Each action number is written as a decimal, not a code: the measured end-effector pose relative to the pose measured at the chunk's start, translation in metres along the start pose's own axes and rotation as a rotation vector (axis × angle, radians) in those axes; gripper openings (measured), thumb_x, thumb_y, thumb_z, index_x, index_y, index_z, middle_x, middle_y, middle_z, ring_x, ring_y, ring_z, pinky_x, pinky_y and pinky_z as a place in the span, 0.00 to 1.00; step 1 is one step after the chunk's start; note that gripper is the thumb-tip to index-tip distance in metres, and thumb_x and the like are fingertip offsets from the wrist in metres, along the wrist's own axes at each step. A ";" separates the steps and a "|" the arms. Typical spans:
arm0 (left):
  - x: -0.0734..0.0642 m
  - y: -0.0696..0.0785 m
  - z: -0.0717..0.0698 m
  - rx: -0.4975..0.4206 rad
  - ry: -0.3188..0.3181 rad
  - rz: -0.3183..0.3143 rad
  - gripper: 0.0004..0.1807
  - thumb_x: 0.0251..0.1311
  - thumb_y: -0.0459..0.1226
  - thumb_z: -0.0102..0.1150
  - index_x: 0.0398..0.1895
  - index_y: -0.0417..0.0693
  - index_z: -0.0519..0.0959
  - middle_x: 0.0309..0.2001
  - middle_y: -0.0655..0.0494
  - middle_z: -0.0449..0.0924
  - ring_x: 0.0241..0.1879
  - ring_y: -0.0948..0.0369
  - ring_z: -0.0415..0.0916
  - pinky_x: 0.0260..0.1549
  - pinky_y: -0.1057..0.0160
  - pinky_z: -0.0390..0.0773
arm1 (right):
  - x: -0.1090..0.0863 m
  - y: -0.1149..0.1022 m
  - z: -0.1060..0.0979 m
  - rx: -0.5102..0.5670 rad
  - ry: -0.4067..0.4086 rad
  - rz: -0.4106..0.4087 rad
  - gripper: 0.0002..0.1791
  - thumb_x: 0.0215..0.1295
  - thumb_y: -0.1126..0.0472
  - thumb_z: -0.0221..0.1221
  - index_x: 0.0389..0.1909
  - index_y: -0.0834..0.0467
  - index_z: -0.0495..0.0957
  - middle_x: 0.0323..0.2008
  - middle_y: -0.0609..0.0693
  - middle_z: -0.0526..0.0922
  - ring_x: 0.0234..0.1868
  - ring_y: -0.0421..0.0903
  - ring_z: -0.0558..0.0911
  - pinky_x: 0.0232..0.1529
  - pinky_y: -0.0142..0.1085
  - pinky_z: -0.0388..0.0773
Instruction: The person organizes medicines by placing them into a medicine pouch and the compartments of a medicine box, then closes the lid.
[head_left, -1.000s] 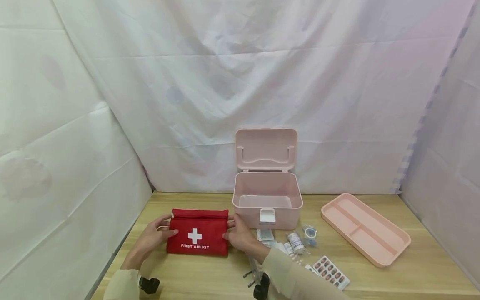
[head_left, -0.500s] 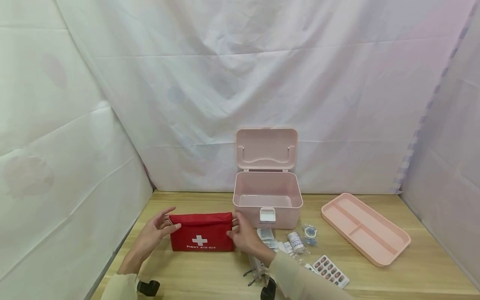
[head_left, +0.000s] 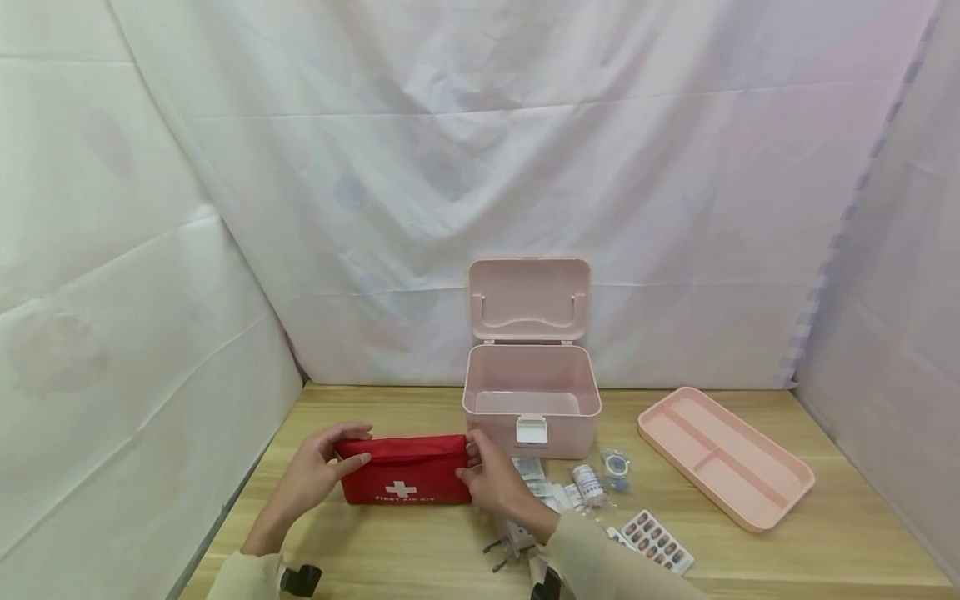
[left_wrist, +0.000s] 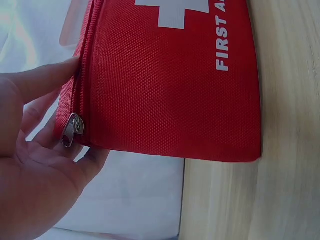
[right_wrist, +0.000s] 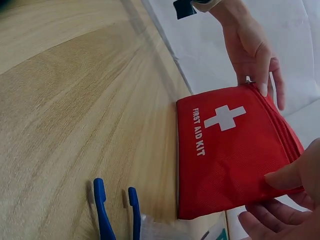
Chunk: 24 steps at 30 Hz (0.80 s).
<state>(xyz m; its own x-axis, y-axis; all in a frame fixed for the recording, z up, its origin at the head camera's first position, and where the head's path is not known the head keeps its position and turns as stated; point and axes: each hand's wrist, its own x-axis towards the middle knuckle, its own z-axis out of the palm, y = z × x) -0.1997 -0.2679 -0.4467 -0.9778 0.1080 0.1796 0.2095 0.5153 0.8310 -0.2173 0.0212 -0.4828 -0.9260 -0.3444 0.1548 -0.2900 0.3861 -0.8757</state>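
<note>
A red zippered first aid pouch (head_left: 408, 472) with a white cross stands on its lower edge on the wooden table, its top tilted. At its upper left corner my left hand (head_left: 311, 471) pinches the zipper edge, thumb in front and fingers behind. My right hand (head_left: 497, 479) grips the right side the same way, thumb on the front face (right_wrist: 287, 177). In the left wrist view the metal zipper pull (left_wrist: 73, 129) hangs at the pouch's left end, close to the fingers, and the zipper looks closed there.
A pink box (head_left: 532, 433) with its lid raised stands behind right. A pink divided tray (head_left: 727, 458) lies farther right. Between them are a white bottle (head_left: 587, 482), a capsule blister pack (head_left: 658, 540), a bagged tape roll (head_left: 617, 465) and blue-tipped tools (right_wrist: 101, 205).
The pouch has gone from lying flatter to standing more upright, its top edge tipping toward me, and has shifted slightly right. Both hands have moved along with it.
</note>
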 end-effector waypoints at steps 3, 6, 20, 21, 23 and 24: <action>-0.002 0.002 0.002 0.037 -0.012 0.049 0.20 0.57 0.32 0.69 0.54 0.50 0.80 0.47 0.53 0.84 0.38 0.60 0.77 0.35 0.65 0.78 | -0.003 -0.006 -0.002 -0.039 0.011 -0.061 0.19 0.62 0.70 0.63 0.53 0.58 0.72 0.44 0.49 0.80 0.46 0.47 0.80 0.51 0.40 0.79; -0.003 0.002 0.003 0.057 -0.018 0.094 0.16 0.55 0.31 0.70 0.47 0.51 0.81 0.45 0.55 0.83 0.37 0.62 0.76 0.33 0.65 0.77 | -0.007 -0.014 -0.004 -0.121 0.050 -0.147 0.24 0.60 0.69 0.65 0.57 0.60 0.72 0.50 0.52 0.79 0.51 0.49 0.79 0.55 0.44 0.78; 0.001 0.010 0.002 0.244 -0.091 0.278 0.19 0.51 0.22 0.68 0.34 0.59 0.87 0.45 0.59 0.83 0.47 0.59 0.78 0.42 0.64 0.80 | -0.010 -0.046 0.005 -0.431 0.058 -0.520 0.21 0.62 0.59 0.65 0.55 0.57 0.75 0.55 0.51 0.72 0.55 0.46 0.72 0.55 0.38 0.76; 0.002 0.011 0.002 0.256 -0.107 0.277 0.19 0.51 0.22 0.67 0.34 0.58 0.87 0.45 0.58 0.83 0.47 0.57 0.79 0.43 0.63 0.80 | -0.009 -0.047 0.006 -0.446 0.024 -0.530 0.20 0.63 0.58 0.65 0.54 0.57 0.76 0.54 0.51 0.73 0.55 0.45 0.72 0.55 0.36 0.76; 0.004 0.013 0.002 0.269 -0.140 0.262 0.18 0.51 0.21 0.66 0.33 0.57 0.87 0.46 0.56 0.83 0.48 0.53 0.79 0.45 0.59 0.80 | -0.008 -0.050 0.008 -0.464 -0.055 -0.541 0.17 0.65 0.57 0.64 0.53 0.56 0.77 0.52 0.48 0.74 0.54 0.43 0.72 0.56 0.33 0.75; 0.005 0.014 0.001 0.278 -0.156 0.257 0.18 0.51 0.21 0.65 0.33 0.57 0.87 0.46 0.55 0.83 0.49 0.52 0.79 0.46 0.57 0.80 | -0.008 -0.051 0.009 -0.468 -0.098 -0.542 0.17 0.66 0.56 0.63 0.53 0.55 0.77 0.51 0.47 0.74 0.54 0.42 0.72 0.56 0.31 0.75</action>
<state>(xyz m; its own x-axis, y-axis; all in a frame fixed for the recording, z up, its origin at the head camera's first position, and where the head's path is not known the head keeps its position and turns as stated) -0.2013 -0.2592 -0.4349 -0.8869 0.3799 0.2628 0.4592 0.6629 0.5913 -0.1932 -0.0036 -0.4433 -0.6031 -0.6580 0.4509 -0.7958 0.4581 -0.3961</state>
